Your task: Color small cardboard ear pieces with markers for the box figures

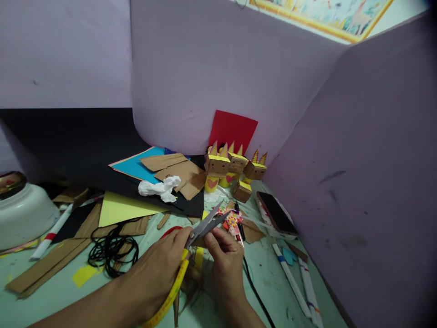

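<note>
My left hand (160, 269) is closed round the yellow handles of a pair of scissors (205, 225), whose grey blades point up and to the right, slightly apart. My right hand (223, 259) is pinched at the blades, its fingertips close to a small piece I cannot make out. Just beyond the blade tips lies a scrap of patterned red and yellow paper (232, 221). A strip of brown cardboard (176, 310) sticks out below my hands.
Several cardboard box figures with yellow ears (232, 166) stand at the back by a red sheet (234, 130). Coloured paper, cardboard pieces (177, 171), crumpled tissue (160, 188), a coil of black cord (112, 250), a phone (276, 213), markers (290, 278) and a white bowl (23, 214) lie about.
</note>
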A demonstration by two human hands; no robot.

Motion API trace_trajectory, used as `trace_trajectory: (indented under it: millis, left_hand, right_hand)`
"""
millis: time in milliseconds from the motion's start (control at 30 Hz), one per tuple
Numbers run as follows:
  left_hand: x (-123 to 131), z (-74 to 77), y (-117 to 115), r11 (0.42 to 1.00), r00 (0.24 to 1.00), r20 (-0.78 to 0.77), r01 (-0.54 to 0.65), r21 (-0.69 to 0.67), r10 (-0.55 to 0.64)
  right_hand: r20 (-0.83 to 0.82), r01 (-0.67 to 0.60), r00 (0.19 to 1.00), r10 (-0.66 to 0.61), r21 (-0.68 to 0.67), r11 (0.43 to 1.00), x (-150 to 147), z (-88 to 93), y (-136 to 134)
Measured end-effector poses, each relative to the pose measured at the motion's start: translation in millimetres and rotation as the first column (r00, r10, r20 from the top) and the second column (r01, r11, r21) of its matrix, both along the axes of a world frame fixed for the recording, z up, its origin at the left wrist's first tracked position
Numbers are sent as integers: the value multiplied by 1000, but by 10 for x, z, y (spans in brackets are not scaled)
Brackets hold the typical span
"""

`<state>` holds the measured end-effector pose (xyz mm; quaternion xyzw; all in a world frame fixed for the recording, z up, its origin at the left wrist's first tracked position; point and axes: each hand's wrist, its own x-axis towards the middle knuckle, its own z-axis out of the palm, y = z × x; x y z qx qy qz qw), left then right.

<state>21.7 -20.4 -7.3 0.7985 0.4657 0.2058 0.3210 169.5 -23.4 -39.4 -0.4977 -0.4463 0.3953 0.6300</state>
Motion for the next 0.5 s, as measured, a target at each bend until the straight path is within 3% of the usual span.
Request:
trace_trajectory:
  millis: [500]
  left_hand:
    - [-42, 5, -15, 999, 1000, 6, 24, -25, -24]
  right_hand:
    - [47, -30, 998, 31, -8, 1000, 54, -35, 20]
